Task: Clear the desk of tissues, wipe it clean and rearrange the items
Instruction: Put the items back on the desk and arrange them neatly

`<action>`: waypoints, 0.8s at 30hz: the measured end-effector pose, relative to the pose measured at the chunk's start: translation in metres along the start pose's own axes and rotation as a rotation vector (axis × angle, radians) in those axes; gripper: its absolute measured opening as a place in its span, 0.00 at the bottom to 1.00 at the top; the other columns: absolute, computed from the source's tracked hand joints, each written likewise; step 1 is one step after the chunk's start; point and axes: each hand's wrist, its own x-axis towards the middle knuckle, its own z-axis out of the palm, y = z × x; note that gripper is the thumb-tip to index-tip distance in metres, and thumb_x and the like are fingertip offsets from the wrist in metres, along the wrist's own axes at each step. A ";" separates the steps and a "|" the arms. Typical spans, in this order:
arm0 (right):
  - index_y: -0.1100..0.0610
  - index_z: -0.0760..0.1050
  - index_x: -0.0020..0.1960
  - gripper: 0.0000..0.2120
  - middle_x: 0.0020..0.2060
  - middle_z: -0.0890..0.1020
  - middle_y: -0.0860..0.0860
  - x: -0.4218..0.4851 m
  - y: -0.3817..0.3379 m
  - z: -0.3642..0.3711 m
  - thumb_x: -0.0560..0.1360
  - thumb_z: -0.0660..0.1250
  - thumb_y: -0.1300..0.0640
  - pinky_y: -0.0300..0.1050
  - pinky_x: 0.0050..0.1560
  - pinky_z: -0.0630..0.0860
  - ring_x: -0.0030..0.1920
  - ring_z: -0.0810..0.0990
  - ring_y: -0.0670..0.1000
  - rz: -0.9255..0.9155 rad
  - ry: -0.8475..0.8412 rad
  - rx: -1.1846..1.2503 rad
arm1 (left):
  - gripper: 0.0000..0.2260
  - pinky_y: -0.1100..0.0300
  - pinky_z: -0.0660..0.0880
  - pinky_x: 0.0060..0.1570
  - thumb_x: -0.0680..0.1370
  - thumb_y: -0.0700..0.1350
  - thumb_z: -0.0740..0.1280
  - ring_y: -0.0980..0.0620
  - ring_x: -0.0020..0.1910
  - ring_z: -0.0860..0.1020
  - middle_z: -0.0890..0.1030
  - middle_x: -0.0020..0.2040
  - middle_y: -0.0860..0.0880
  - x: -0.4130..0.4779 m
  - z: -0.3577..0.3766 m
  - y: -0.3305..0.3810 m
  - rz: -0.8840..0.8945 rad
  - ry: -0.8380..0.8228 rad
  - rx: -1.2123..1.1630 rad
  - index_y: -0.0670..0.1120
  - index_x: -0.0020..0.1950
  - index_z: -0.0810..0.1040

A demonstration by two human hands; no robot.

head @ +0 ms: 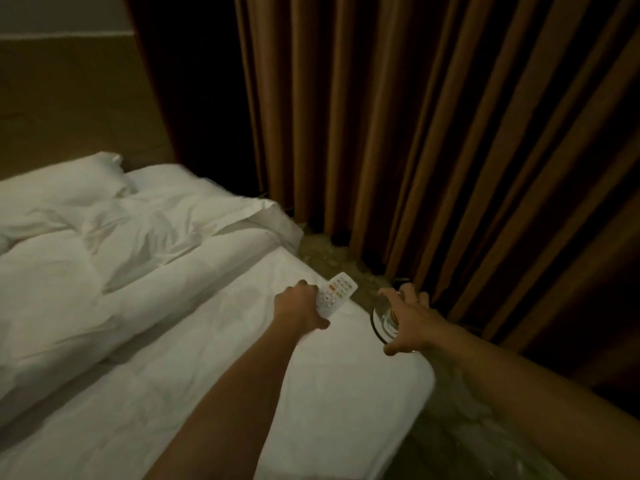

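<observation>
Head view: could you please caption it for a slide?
Left hand grips white remote over bed; right hand holds glass dish.

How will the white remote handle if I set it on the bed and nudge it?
Probably stiff and light: the left hand holds the remote by one end without it sagging. Flat, so it should slide, not roll. The bed edge is close, so a push might send it off.

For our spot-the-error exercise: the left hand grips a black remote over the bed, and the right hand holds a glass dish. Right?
No: the head view shows the remote is white, not black. The left hand grips it over the bed, and the right hand holds a glass dish.
</observation>
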 end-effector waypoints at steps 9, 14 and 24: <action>0.42 0.49 0.73 0.51 0.70 0.54 0.53 -0.155 0.115 -0.039 0.60 0.76 0.42 0.58 0.64 0.70 0.69 0.56 0.63 0.315 0.149 0.083 | 0.25 0.59 0.74 0.48 0.70 0.58 0.74 0.51 0.55 0.79 0.80 0.57 0.51 -0.028 -0.012 0.138 0.396 -0.059 0.042 0.53 0.64 0.75; 0.43 0.50 0.72 0.50 0.67 0.55 0.54 -0.262 0.168 -0.027 0.60 0.77 0.43 0.57 0.61 0.72 0.66 0.58 0.61 0.517 0.217 0.126 | 0.25 0.56 0.74 0.54 0.70 0.57 0.74 0.50 0.57 0.77 0.78 0.60 0.50 -0.074 0.004 0.242 0.687 -0.106 0.131 0.53 0.65 0.75; 0.44 0.47 0.74 0.51 0.71 0.52 0.54 -0.510 0.257 0.024 0.62 0.76 0.41 0.58 0.65 0.69 0.70 0.55 0.62 0.931 0.210 0.157 | 0.25 0.55 0.72 0.49 0.69 0.58 0.75 0.49 0.56 0.76 0.77 0.57 0.50 -0.234 0.073 0.441 1.067 -0.168 0.227 0.52 0.63 0.76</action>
